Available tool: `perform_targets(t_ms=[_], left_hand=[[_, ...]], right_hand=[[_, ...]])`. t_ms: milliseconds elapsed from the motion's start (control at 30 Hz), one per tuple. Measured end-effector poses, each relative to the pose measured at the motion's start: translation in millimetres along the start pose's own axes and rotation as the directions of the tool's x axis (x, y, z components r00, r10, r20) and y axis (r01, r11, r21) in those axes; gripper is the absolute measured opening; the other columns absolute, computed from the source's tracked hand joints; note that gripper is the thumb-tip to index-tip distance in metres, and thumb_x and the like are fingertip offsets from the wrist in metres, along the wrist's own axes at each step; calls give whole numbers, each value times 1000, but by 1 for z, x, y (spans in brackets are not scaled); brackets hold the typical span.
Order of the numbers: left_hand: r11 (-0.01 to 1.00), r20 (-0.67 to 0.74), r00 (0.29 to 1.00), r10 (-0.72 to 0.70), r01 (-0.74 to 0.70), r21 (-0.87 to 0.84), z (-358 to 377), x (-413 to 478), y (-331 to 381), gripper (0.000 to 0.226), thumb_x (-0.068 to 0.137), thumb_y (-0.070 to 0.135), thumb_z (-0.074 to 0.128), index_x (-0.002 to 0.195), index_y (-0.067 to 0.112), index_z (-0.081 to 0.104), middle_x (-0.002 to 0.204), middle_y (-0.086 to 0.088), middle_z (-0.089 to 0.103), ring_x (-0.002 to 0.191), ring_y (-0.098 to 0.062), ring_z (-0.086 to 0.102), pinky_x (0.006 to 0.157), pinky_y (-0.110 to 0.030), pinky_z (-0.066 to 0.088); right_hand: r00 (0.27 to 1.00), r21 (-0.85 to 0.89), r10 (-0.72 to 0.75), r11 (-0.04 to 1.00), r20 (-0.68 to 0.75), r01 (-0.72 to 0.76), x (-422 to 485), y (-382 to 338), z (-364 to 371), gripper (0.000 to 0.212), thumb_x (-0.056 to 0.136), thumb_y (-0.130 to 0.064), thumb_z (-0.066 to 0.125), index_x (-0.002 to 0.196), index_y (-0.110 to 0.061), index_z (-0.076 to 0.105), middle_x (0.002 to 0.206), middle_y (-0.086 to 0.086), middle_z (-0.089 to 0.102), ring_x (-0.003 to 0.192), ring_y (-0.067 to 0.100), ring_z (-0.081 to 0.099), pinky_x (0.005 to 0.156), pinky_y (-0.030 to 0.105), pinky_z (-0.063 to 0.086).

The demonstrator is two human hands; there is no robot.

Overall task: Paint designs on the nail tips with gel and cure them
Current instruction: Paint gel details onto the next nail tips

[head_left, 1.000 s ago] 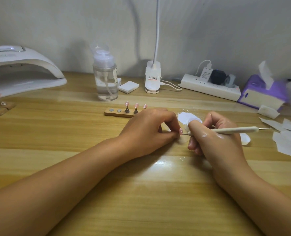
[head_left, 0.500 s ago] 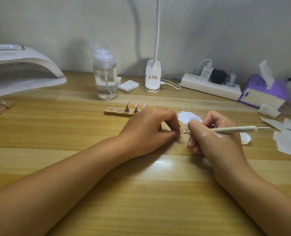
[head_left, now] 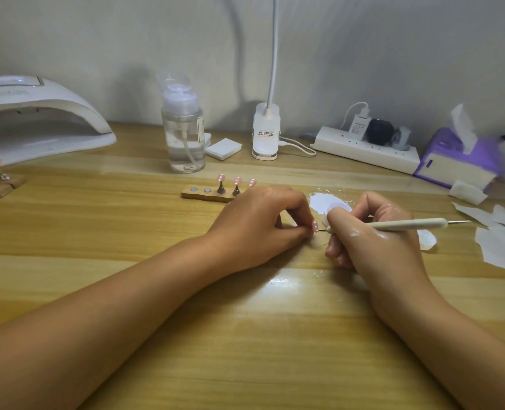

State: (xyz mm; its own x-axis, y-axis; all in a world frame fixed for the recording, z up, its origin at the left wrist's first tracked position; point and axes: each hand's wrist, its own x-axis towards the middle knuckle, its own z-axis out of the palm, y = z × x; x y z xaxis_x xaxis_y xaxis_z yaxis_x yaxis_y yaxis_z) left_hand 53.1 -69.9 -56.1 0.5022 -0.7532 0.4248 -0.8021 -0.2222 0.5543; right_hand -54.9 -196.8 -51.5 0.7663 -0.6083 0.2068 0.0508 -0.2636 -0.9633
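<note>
Pink oval nail tip (head_left: 315, 226) with small white dots sits pinched at the curled fingertips of the left hand (head_left: 263, 220); whatever it is mounted on is hidden inside the grip. Just to the right of it, the right hand (head_left: 372, 232) grips a slim cream dotting pen (head_left: 408, 224) like a pencil. The pen's fine metal point is at the tip's lower edge, touching or a hair off, I cannot tell which. Both wrists lie low on the pale wooden table (head_left: 245, 321), which looks like the right way to place a dot: brace, set the point straight down, then lift without dragging. Just beyond the right hand's knuckles lies a white puddle of gel (head_left: 328, 202), near enough for a short reach to reload. Beyond the left hand's knuckles a small wooden holder strip (head_left: 206, 195) carries other pink dotted tips (head_left: 237, 181). Far off to that hand's left stands the white arched curing lamp (head_left: 38, 113), probably this tip's next stop once its dots are done.
</note>
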Motion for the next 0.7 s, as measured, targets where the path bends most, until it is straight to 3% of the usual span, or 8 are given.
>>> perform_targets(t_ms=[133,467,600,700], left_hand=[[1000,4,1000,-3,3,-4,0,0,0,5,83,20,73,82,25,71,83,17,64,66,9,55,61,-12,36],[1000,4,1000,-14,14,-14,0,0,1,9,83,21,74,81,28,69,83,19,63,65,4,56,64,-21,43],[1000,5,1000,-10,10,-13,0,0,1,7,83,19,74,81,25,70,81,19,62,66,7,55,61,-15,39],[1000,4,1000,-10,10,-11,-1,-1,2,11,83,19,74,79,28,68,81,20,63,66,9,55,66,-19,42]], right_hand=[[1000,20,10,1000,-15,-10,0,0,-1,20,64,-23,59,56,-19,41,44,8,59,38,12,44,36,24,34],[1000,-12,3,1000,2,-3,0,1,0,21,63,-24,59,55,-21,40,45,8,59,37,13,45,39,27,36],[1000,-9,7,1000,-6,-7,0,1,-1,20,63,-25,59,55,-20,41,45,8,59,37,14,45,38,27,35],[1000,-9,3,1000,0,-3,1,1,0,21,63,-23,58,55,-20,39,45,9,59,38,14,44,39,27,35]])
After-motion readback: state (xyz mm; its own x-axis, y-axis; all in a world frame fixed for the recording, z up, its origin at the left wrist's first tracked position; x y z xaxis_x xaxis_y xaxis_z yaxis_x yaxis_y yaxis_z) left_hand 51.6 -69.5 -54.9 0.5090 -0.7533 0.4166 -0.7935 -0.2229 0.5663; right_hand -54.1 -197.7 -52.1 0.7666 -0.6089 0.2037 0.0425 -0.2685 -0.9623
